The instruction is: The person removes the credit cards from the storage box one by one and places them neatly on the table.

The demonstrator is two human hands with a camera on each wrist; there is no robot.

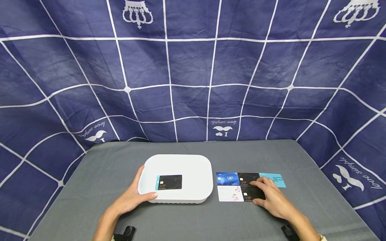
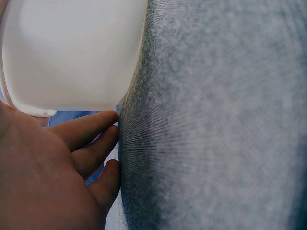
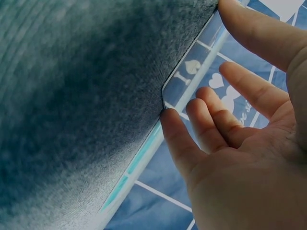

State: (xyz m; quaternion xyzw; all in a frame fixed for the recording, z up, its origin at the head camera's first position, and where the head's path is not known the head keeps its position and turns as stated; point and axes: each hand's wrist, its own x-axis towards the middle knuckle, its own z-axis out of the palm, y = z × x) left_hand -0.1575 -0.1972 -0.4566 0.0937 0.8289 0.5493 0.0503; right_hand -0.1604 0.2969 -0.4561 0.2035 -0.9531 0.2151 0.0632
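My left hand (image 1: 132,192) holds the left end of a white plastic box (image 1: 193,197), its thumb over the front edge and its fingers along the side. In the left wrist view several fingertips (image 2: 109,117) lie against the box's smooth wall. A black VIP card (image 1: 170,182) lies within the box's outline, with a light blue card (image 1: 157,182) showing at its left edge. To the right, my right hand (image 1: 274,199) spans the lower black VIP card (image 1: 249,194), thumb at its near edge and fingertips at its far edge. The card lies flat on the cloth.
Around that card lie a white card with red marks (image 1: 230,194), a blue VIP card (image 1: 227,178), another black VIP card (image 1: 245,177) and a turquoise card (image 1: 278,180). A grey cloth (image 1: 199,224) covers the table. Blue checked fabric (image 1: 190,67) hangs behind and at both sides.
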